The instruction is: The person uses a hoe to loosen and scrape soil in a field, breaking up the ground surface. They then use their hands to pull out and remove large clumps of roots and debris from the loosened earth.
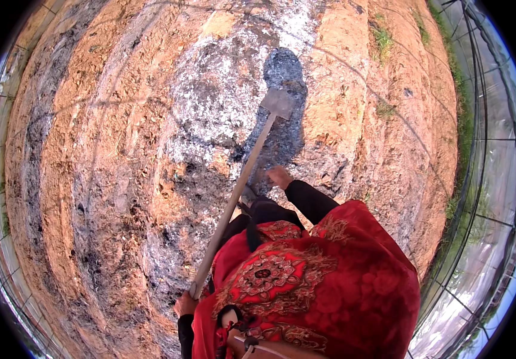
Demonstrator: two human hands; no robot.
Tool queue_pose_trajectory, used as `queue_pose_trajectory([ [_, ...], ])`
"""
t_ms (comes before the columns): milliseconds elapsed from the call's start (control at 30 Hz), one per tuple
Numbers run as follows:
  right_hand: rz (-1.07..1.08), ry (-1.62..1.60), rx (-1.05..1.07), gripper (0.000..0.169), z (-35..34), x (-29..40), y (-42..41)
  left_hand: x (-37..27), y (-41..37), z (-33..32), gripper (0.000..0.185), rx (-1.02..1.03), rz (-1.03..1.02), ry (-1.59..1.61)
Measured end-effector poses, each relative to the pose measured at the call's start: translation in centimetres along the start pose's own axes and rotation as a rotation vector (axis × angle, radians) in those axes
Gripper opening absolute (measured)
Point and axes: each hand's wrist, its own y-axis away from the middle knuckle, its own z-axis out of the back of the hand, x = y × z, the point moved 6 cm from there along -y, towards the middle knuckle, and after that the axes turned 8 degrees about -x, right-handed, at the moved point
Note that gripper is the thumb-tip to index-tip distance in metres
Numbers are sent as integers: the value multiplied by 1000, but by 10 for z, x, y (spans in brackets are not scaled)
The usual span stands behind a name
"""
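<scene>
My left hand (186, 304) grips the upper end of a long wooden handle (235, 197), low in the view beside my body. The handle slants up and away to a flat, roughly square metal blade (279, 103), which looks like that of a hoe or a shovel. Around the blade lies grey and white ash (213, 98) over the soil, partly in my shadow. My right hand (279, 177) is off the handle, a little to its right, in front of my legs. Its fingers are blurred and seem loosely curled; nothing plainly shows in them.
Reddish-brown soil (334, 89) runs in long ridges, with dark burnt streaks (89, 264) on the left. Grass (382, 42) grows in tufts and along the right edge. Curved metal frames with clear sheeting (493, 179) stand at both sides. A red patterned garment (320, 278) covers my body.
</scene>
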Motion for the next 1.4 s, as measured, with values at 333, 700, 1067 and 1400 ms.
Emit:
queue_pose_trajectory([
  [333,-505,-919,-268,23,-138,25,81,-48,52,68,27,-99,-136,35],
  [700,-751,-462,-266,24,-221,-86,163,53,126,-20,32,-188,22,29],
  [1067,-510,-877,-157,18,-91,-13,-61,-131,-28,38,20,-197,-90,83],
  [1400,-309,-779,-166,14,140,82,-264,-390,-118,141,40,-25,-328,317],
])
